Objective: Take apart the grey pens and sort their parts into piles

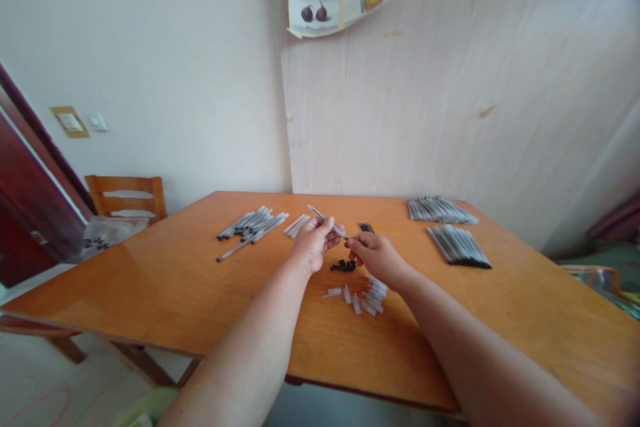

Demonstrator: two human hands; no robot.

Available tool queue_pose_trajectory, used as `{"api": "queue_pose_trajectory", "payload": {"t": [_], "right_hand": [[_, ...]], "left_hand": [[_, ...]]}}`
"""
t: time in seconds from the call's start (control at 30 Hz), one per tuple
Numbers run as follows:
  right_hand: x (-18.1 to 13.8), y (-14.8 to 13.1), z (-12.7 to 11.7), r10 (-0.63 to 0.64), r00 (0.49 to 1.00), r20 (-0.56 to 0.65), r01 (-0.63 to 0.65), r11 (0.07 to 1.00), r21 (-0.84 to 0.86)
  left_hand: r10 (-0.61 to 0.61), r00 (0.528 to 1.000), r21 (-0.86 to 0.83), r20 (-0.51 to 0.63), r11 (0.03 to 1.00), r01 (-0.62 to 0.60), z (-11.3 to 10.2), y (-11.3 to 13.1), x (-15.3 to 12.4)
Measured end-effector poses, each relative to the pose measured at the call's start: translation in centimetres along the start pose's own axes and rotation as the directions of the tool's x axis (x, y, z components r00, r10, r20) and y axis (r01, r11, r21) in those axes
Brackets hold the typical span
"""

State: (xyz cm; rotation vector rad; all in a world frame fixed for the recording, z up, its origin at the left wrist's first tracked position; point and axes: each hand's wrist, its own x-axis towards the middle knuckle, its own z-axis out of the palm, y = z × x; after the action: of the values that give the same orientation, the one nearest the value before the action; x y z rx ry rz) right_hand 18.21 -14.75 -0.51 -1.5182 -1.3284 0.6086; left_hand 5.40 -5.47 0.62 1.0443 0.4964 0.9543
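Observation:
My left hand is closed around a slim, pale pen barrel that slants up to the left above the table. At the barrel's lower right end, the fingertips of my right hand pinch a small dark piece; the fingers hide most of it, so its kind is unclear. Below the hands lies a cluster of small black pen parts. Nearer to me are several clear plastic caps. Some thin pale tubes lie left of my left hand, and dark slim pieces lie behind my right.
On the wooden table, a loose pile of pens lies at the left. Two bundles, a far pen bundle and a nearer pen bundle, lie at the right. A chair with a plastic bag stands at the left.

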Motion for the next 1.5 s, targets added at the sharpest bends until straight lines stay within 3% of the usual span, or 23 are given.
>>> {"api": "queue_pose_trajectory", "payload": {"t": [0.13, 0.33, 0.5, 0.7, 0.87, 1.07, 1.2, 1.33, 1.5], "right_hand": [[-0.1, -0.2, 0.0, -0.056, 0.997, -0.057, 0.054, 0.998, -0.035], [-0.2, -0.3, 0.0, -0.009, 1.000, -0.002, 0.009, 1.000, -0.029], [0.0, 0.2, 0.0, -0.077, 0.994, -0.081, 0.073, 0.996, -0.054], [0.1, 0.4, 0.0, -0.035, 0.999, -0.038, 0.032, 0.997, -0.076], [0.2, 0.5, 0.0, -0.084, 0.991, -0.105, 0.073, 0.991, -0.110], [0.1, 0.6, 0.0, -0.028, 0.999, -0.034, 0.025, 0.995, -0.093], [0.3, 0.8, 0.0, -0.075, 0.994, -0.074, 0.063, 0.987, -0.145], [0.4, 0.9, 0.0, -0.109, 0.984, -0.139, 0.080, 0.977, -0.195], [0.1, 0.5, -0.1, -0.103, 0.987, -0.123, 0.074, 0.973, -0.217]], "left_hand": [[0.001, 1.000, -0.002, -0.015, 1.000, -0.001, 0.1, 0.1, -0.1], [0.001, 1.000, 0.005, -0.017, 1.000, -0.001, 0.1, 0.0, 0.0], [-0.008, 1.000, 0.007, -0.029, 1.000, 0.008, 0.1, -0.1, 0.1], [-0.008, 0.999, 0.020, -0.038, 1.000, 0.009, 0.1, -0.3, 0.2], [-0.010, 0.998, 0.034, -0.058, 0.999, 0.012, 0.0, -0.5, 0.3], [-0.013, 0.998, 0.025, -0.069, 1.000, 0.015, 0.0, -0.5, 0.3], [-0.024, 0.997, 0.029, -0.076, 0.999, 0.026, 0.0, -0.6, 0.4], [-0.026, 0.994, 0.035, -0.109, 0.999, 0.030, -0.1, -0.8, 0.6], [-0.026, 0.984, 0.029, -0.174, 0.999, 0.031, -0.6, -0.9, 1.0]]}}
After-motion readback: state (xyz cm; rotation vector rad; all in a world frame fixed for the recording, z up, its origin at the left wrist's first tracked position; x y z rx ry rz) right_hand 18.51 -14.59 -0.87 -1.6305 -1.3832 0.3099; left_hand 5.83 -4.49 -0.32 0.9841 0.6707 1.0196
